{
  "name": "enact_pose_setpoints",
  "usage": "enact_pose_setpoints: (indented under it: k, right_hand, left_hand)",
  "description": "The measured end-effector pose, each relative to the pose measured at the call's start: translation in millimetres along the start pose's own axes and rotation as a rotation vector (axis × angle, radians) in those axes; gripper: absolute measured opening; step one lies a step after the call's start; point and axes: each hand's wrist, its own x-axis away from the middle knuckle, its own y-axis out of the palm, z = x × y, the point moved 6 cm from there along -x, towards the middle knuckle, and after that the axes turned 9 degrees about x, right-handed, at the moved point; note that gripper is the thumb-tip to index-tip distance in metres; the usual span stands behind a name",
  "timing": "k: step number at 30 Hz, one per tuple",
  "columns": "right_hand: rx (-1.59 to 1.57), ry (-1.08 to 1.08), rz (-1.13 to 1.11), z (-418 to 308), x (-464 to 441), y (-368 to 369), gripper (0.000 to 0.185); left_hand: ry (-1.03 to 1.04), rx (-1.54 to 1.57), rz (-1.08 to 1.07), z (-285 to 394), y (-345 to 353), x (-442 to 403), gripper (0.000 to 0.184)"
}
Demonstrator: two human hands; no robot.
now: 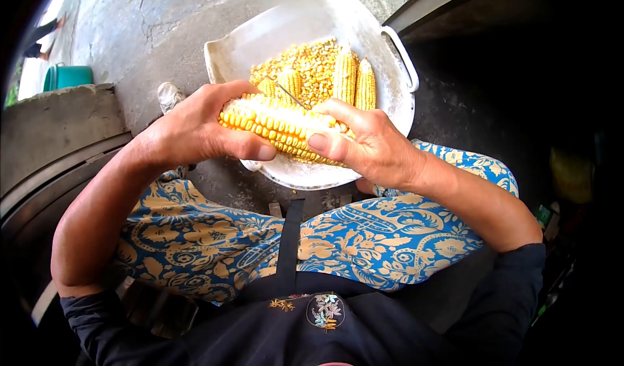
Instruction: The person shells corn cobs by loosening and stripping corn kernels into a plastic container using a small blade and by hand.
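Your left hand (205,122) wraps one end of the corn cob (276,127) and your right hand (374,142) grasps the other, holding it at mid-frame over the near side of the white basin (237,51). A thin dark tool (292,95) shows just behind; whether your right fingers hold it, you can't tell here. If it's held, a slip could jab your left hand; uneven pressure could scatter kernels past the rim.
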Motion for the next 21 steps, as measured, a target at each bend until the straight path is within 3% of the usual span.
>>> enact_pose_setpoints:
  k: [9,12,15,21]
  right_hand:
    - [-0.071,-0.039,0.099,9.0,3.2,1.4,0.043]
    - [-0.027,0.056,-0.055,3.5,1.6,-1.1,0.045]
    - [0.051,-0.016,0.068,-4.1,1.7,2.9,0.05]
    - [0.032,0.004,-0.047,-7.6,-0.9,3.6,0.053]
  left_hand:
    - [0.044,-0.012,0.027,-1.2,5.8,3.3,0.07]
    - [-0.001,0.032,-0.006,4.0,8.5,4.1,0.069]
    - [0.022,0.036,-0.001,7.8,11.8,3.5,0.068]
    - [0.017,-0.005,0.012,1.6,11.8,1.6,0.068]
